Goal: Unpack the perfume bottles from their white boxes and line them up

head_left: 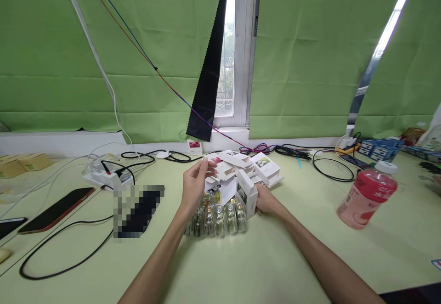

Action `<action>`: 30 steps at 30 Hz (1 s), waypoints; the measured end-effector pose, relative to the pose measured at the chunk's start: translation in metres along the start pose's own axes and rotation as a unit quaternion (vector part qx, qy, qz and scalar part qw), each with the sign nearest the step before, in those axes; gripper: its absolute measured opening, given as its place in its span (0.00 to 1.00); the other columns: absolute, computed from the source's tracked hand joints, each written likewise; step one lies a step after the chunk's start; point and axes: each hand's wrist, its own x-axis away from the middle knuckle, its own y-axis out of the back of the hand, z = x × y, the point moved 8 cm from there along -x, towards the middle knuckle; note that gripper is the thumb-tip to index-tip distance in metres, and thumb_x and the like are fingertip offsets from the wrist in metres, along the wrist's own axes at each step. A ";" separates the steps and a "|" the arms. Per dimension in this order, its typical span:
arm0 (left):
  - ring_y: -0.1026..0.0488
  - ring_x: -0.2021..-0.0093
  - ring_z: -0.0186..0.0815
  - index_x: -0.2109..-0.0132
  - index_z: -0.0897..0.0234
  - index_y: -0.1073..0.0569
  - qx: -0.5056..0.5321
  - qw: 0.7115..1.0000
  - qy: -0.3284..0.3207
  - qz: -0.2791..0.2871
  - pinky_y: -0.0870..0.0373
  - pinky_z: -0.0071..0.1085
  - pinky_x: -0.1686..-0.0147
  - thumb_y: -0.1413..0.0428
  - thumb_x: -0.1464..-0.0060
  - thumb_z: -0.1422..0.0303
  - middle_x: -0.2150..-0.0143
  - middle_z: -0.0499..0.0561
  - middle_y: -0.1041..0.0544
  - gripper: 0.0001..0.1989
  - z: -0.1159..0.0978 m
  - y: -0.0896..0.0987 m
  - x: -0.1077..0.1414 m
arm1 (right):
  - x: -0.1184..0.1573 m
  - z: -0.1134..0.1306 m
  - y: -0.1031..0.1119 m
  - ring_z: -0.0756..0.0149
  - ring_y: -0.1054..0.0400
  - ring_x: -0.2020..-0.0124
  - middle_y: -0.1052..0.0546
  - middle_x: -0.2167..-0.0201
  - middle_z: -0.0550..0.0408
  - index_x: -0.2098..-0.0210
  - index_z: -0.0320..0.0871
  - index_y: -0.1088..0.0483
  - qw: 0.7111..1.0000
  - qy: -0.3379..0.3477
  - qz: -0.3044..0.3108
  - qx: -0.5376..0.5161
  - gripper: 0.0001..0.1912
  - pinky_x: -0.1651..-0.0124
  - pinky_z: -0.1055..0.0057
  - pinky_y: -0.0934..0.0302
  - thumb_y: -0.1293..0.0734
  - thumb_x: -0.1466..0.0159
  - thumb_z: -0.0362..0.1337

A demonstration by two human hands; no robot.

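My right hand (266,199) grips a small white box (246,193) with a dark printed picture, holding it upright at the right end of a row of bottles. Several clear glass bottles (219,220) with silver or gold necks stand close together on the table. My left hand (196,180) is raised over the left part of the row, its fingers loosely bent, and no object shows in it. Behind the bottles lies a pile of white cartons (236,158), some with open flaps. Another white carton (265,167) has a green picture.
A pink drink bottle (368,198) stands at the right. Phones (57,210), a pixelated dark object (141,212) and a looped black cable (65,274) lie at the left. Near the wall are a power strip (106,177), coiled cables (292,151) and blue boxes (381,149).
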 end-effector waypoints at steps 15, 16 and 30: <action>0.27 0.65 0.36 0.64 0.63 0.22 -0.145 0.985 -0.057 0.079 0.31 0.30 0.62 0.48 0.37 0.55 0.66 0.51 0.24 0.18 -0.015 -0.021 0.011 | 0.004 0.004 -0.012 0.73 0.35 0.88 0.29 0.85 0.63 0.72 0.42 0.32 0.998 0.003 0.050 -0.038 0.10 0.88 0.81 0.46 0.42 0.51 0.26; 0.27 0.64 0.37 0.64 0.63 0.22 -0.156 0.982 -0.067 0.087 0.31 0.30 0.62 0.48 0.37 0.56 0.65 0.51 0.24 0.18 -0.016 -0.023 0.012 | 0.004 0.004 -0.014 0.73 0.35 0.88 0.29 0.85 0.63 0.73 0.42 0.32 0.997 0.000 0.060 -0.041 0.10 0.88 0.82 0.46 0.42 0.51 0.26; 0.31 0.43 0.43 0.47 0.56 0.22 -0.296 0.910 -0.175 0.232 0.37 0.41 0.43 0.54 0.32 0.62 0.45 0.53 0.23 0.18 -0.020 -0.054 0.034 | 0.005 0.005 -0.013 0.72 0.38 0.88 0.29 0.86 0.61 0.77 0.42 0.32 0.997 0.001 0.061 -0.042 0.07 0.87 0.79 0.46 0.41 0.51 0.28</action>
